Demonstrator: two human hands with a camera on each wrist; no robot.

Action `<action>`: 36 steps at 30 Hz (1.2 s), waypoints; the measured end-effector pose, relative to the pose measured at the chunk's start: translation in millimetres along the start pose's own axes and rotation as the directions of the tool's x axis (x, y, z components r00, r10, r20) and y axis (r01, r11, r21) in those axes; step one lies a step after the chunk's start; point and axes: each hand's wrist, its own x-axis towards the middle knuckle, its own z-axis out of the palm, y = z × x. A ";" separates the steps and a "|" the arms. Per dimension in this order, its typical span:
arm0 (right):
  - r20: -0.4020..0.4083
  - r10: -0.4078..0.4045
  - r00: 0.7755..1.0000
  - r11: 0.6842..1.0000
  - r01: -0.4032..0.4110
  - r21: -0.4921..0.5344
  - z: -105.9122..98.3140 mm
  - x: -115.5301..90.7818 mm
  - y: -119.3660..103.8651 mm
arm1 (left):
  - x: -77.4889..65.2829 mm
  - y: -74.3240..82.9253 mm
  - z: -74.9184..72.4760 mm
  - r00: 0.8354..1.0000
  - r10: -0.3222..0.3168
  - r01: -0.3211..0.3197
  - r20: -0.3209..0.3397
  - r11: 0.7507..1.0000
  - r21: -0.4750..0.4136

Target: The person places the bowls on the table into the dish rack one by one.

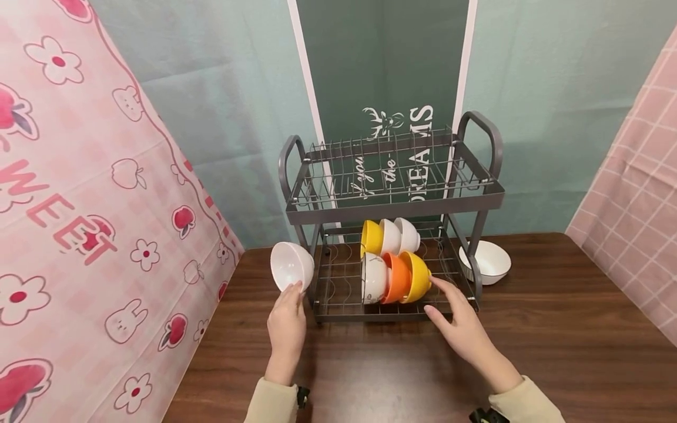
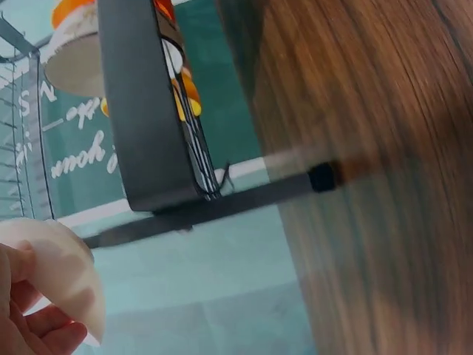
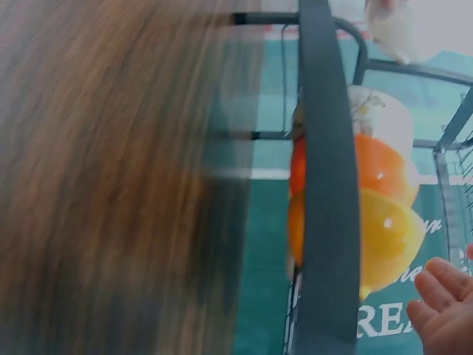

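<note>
My left hand (image 1: 287, 323) pinches the rim of a white bowl (image 1: 292, 267), held tilted at the left side of a grey two-tier dish rack (image 1: 396, 207). In the left wrist view the thumb lies on one face of that bowl (image 2: 63, 259) and the fingers curl on the other. On the lower tier, a patterned white bowl (image 1: 374, 279), an orange bowl (image 1: 396, 279) and a yellow bowl (image 1: 418, 277) stand on edge in the front row. Beside the yellow bowl, my right hand (image 1: 465, 329) has its fingers extended; contact is hard to tell.
Behind them on the lower tier stand another yellow bowl (image 1: 372, 236) and two white bowls (image 1: 407, 236). A larger white bowl (image 1: 489, 262) sits on the wooden table (image 1: 381, 370) right of the rack. Patterned cloths (image 1: 132, 235) hang around the table.
</note>
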 end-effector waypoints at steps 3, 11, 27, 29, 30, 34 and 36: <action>0.006 -0.027 1.000 0.993 0.026 0.114 1.3 3.1 -6.6 | 1.3 8.7 1.0 0.999 0.031 -0.031 -0.006 0.999 -0.010; 0.053 -0.108 0.993 0.950 0.088 0.299 8.2 9.4 -24.6 | 2.8 36.9 3.8 0.991 0.133 -0.133 -0.011 0.989 -0.066; 0.131 -0.193 0.972 0.907 0.125 0.402 21.0 12.9 -41.6 | -8.0 88.8 12.2 0.934 0.355 -0.356 -0.045 0.912 -0.205; 0.138 -0.187 0.973 0.904 0.116 0.411 20.2 12.6 -42.9 | -10.0 92.5 12.6 0.918 0.393 -0.394 -0.049 0.895 -0.208; 0.140 -0.185 0.973 0.901 0.111 0.418 19.9 12.4 -43.6 | -10.8 94.1 12.4 0.910 0.411 -0.412 -0.050 0.887 -0.210; 0.115 -0.191 0.975 0.891 0.123 0.438 19.4 11.0 -43.8 | -13.9 99.5 11.1 0.877 0.479 -0.474 -0.036 0.850 -0.231; 0.097 -0.185 0.978 0.884 0.122 0.452 19.3 10.5 -43.6 | -15.2 101.5 10.2 0.861 0.507 -0.498 -0.029 0.832 -0.244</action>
